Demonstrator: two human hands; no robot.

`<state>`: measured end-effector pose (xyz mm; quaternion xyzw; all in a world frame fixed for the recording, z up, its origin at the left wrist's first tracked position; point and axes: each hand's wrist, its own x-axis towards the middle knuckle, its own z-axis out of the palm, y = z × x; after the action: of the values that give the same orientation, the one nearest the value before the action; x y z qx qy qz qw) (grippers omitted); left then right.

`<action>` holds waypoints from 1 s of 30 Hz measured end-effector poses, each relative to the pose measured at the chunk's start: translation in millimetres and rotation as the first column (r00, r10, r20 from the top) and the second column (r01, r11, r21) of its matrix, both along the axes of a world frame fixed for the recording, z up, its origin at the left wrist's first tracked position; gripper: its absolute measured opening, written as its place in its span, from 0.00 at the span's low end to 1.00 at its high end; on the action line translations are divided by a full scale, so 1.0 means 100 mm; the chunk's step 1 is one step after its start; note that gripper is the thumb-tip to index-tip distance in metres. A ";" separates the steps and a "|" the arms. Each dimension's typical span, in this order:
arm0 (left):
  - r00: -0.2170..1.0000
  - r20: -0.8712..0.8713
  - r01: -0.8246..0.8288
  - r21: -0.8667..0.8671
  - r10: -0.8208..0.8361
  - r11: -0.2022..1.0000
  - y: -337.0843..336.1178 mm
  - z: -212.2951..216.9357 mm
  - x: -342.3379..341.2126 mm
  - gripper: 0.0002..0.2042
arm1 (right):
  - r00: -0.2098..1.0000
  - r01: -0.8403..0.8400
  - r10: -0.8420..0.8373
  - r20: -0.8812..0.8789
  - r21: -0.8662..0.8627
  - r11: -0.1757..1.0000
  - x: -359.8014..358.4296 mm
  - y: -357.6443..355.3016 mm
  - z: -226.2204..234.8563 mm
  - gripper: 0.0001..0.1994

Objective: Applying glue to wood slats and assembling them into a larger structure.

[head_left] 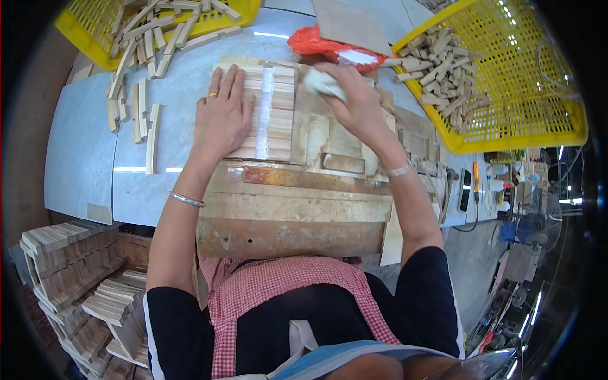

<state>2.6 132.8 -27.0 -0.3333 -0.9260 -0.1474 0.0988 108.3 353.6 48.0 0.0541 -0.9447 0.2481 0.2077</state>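
Hands work side by side over a row of short wooden slats point(271, 114) laid edge to edge on a worn wooden jig point(297, 209): the left hand point(221, 117) lies flat and spread on the row's left half, pressing it down, while the right hand point(358, 104) is closed around a white rag point(324, 82) just beside the row's upper right corner. A pale strip point(265, 114), perhaps tape or glue, runs down the middle of the slats. Further left, loose wooden sticks point(136, 111) lie scattered on the grey surface point(82, 152), spilling from a yellow basket point(82, 31) at the top left. To the right sit a red plastic bag point(310, 41) and a second yellow basket point(525, 95) holding small wood blocks point(443, 69). The slats look light, stiff and dry, so separate pieces would likely slide apart easily; a flat palm pressing from above, or a pinch on both long edges, seems the safest hold.
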 end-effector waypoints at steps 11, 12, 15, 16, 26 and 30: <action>0.999 0.037 0.005 0.063 -0.008 0.998 -0.02 -0.01 0.00 0.25 | 0.952 -0.163 0.086 0.295 0.249 0.955 -0.69 -0.20 -0.18 0.14; 0.999 0.037 0.005 0.061 -0.008 0.998 -0.04 -0.01 0.00 0.25 | 0.939 -0.213 0.151 0.308 0.179 0.960 -0.69 -0.19 -0.16 0.14; 0.999 0.034 0.014 0.060 -0.016 0.998 -0.02 0.00 0.01 0.25 | 0.953 -0.167 0.117 0.279 0.163 0.972 -0.80 -0.13 -0.17 0.14; 0.999 0.036 0.019 0.062 -0.021 0.998 -0.01 0.00 0.01 0.25 | 0.972 -0.072 0.021 0.234 0.209 0.975 -0.88 -0.10 -0.19 0.15; 1.000 0.021 0.000 0.040 -0.001 0.999 0.00 0.02 -0.01 0.23 | 0.858 -0.354 0.300 0.417 0.056 0.934 0.07 -0.55 -0.15 0.16; 1.000 0.012 0.001 0.044 -0.002 0.999 -0.02 0.01 -0.02 0.23 | 0.828 -0.376 0.398 0.396 -0.135 0.917 -0.10 -0.47 -0.08 0.16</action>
<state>1.1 131.1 -25.8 -0.3307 -0.9228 -0.1701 0.1004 97.9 306.9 39.9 0.1848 -0.9296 0.3147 -0.0514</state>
